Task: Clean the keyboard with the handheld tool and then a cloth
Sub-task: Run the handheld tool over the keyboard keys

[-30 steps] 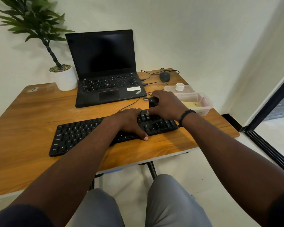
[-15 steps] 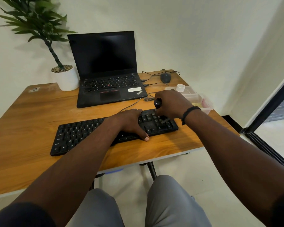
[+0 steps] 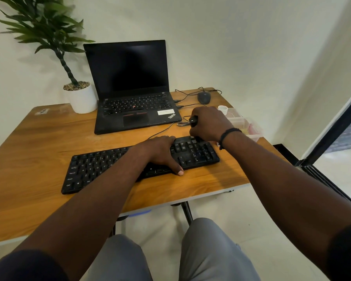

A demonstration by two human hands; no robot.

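Right hand (image 3: 210, 123) grips, apparently, a black tool (image 3: 193, 121) over keyboard (image 3: 199, 153).

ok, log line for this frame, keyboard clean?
stage: tool pass | right hand: grips black tool over right end of keyboard | left hand: rests on keys, steadying | cloth: not seen
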